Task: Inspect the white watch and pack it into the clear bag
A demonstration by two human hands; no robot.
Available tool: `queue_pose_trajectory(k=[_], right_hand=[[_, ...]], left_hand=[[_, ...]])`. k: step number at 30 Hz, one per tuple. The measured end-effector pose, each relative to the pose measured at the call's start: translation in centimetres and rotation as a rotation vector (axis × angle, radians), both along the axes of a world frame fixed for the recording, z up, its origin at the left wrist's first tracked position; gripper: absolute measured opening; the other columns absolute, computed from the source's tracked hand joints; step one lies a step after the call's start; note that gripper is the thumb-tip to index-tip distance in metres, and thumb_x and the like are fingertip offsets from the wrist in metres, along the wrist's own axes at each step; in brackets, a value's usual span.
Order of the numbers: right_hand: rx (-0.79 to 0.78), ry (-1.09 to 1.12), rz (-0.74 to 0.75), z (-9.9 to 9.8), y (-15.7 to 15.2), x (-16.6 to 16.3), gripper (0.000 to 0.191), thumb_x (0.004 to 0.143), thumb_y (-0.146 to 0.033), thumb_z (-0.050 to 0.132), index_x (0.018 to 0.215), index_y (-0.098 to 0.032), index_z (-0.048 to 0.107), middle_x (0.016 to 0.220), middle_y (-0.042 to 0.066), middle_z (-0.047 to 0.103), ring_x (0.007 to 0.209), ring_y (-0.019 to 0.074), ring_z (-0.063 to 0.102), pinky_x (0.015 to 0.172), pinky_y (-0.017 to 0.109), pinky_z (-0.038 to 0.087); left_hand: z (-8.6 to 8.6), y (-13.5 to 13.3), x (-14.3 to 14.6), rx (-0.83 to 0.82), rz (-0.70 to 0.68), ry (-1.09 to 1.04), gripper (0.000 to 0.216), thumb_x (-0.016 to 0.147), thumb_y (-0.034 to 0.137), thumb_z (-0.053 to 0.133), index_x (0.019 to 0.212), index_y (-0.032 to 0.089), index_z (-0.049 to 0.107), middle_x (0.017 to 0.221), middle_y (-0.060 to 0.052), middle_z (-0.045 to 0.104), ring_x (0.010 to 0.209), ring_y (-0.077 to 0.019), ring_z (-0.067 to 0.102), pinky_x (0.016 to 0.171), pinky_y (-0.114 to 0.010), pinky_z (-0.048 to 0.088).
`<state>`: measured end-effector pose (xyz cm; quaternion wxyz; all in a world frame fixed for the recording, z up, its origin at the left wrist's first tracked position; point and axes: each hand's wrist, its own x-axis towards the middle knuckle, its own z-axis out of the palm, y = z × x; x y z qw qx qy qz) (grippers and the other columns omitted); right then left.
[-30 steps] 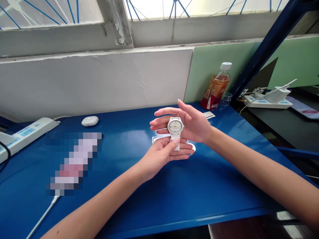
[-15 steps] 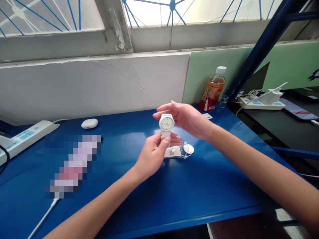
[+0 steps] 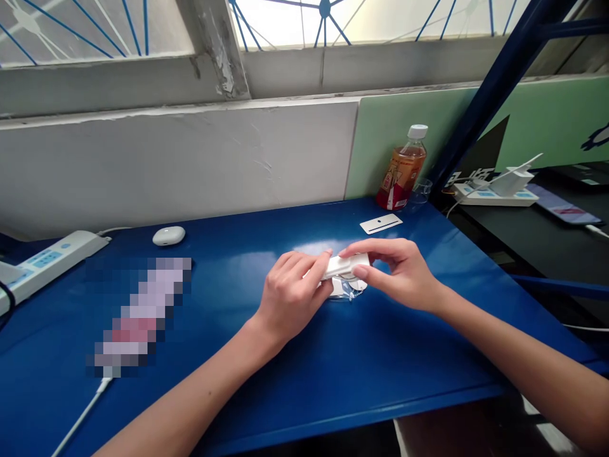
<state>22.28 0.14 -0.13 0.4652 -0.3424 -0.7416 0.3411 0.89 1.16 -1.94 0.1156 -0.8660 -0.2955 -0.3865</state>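
Note:
A white wristwatch is held level between my two hands above the blue table, its dial turned out of sight. My left hand wraps round the watch's left part, with the fingers covering much of it. At the right end, my right hand pinches the watch between thumb and fingers. Just below lies a clear plastic packet with white pieces, partly hidden by the hands and the watch.
A white card lies behind my right hand, near a drink bottle. To the left are a white earbud case, a blurred phone-like object on a white cable, and a power strip. A blue post rises at right.
The watch has turned from upright, dial facing me, to lying level with the dial hidden. My right hand has come down from behind it and now pinches its right end.

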Motion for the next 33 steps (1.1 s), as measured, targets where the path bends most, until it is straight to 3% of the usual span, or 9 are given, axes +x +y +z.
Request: queue_pose_trajectory(k=[5,11,14,17,22,28,33], right_hand=[[-0.020,-0.002,-0.034,-0.3,0.3,-0.1,0.016,0.084,-0.013,0.065,0.096,-0.020,0.070,0.093,0.002,0.073,0.072,0.0127,0.063,0.060,0.023,0.052],[-0.068,0.045,-0.028,-0.7,0.8,0.3,0.007,0.086,-0.025,0.068,0.091,-0.020,0.070,0.083,0.001,0.068,0.069,0.0133,0.060,0.056,0.023,0.047],[-0.087,0.042,-0.062,-0.6,1.1,0.7,0.009,0.086,-0.028,0.069,0.089,-0.020,0.070,0.081,0.002,0.067,0.067,0.0135,0.058,0.056,0.025,0.045],[-0.067,0.000,-0.119,-0.6,2.0,1.5,0.008,0.087,-0.027,0.065,0.086,-0.019,0.068,0.082,0.003,0.066,0.068,0.0145,0.057,0.057,0.026,0.044],[-0.032,-0.172,-0.216,-0.8,3.2,2.7,0.008,0.084,-0.021,0.058,0.083,-0.019,0.065,0.082,0.002,0.066,0.067,0.0148,0.055,0.058,0.027,0.041],[0.074,-0.457,-0.340,-0.8,2.9,2.8,0.011,0.070,-0.012,0.057,0.075,-0.019,0.063,0.062,-0.002,0.059,0.055,0.0131,0.046,0.053,0.028,0.033],[-0.062,-0.384,-0.284,-1.3,2.9,2.3,0.008,0.080,-0.019,0.058,0.079,-0.020,0.066,0.071,0.000,0.064,0.057,0.0135,0.050,0.052,0.027,0.036]], left_hand=[[-0.4,0.4,0.0,-0.029,-0.050,-0.027,0.029,0.089,0.009,0.059,0.117,0.012,0.063,0.097,-0.010,0.075,0.088,-0.0250,0.069,0.081,-0.039,0.055],[-0.4,0.3,0.4,-0.055,-0.073,-0.013,0.034,0.094,0.012,0.055,0.128,0.014,0.057,0.105,-0.011,0.074,0.091,-0.0246,0.069,0.082,-0.040,0.054],[0.3,0.4,0.2,-0.160,-0.096,0.021,0.042,0.096,0.019,0.056,0.138,0.017,0.050,0.117,-0.012,0.070,0.105,-0.0259,0.067,0.091,-0.041,0.053],[1.0,1.0,-0.6,-0.353,-0.077,0.155,0.060,0.095,0.036,0.059,0.148,0.019,0.038,0.142,-0.017,0.055,0.128,-0.0320,0.054,0.101,-0.048,0.048],[0.1,1.6,-2.3,-0.492,-0.076,0.369,0.068,0.090,0.052,0.063,0.143,0.014,0.043,0.143,-0.018,0.053,0.133,-0.0368,0.048,0.110,-0.056,0.038],[-1.2,1.2,-2.8,-0.551,-0.083,0.294,0.053,0.097,0.046,0.055,0.140,0.017,0.046,0.137,-0.016,0.056,0.128,-0.0326,0.051,0.105,-0.050,0.045],[-1.3,1.1,-2.6,-0.530,-0.075,0.218,0.049,0.098,0.038,0.056,0.141,0.019,0.044,0.133,-0.015,0.057,0.123,-0.0308,0.054,0.102,-0.049,0.048]])
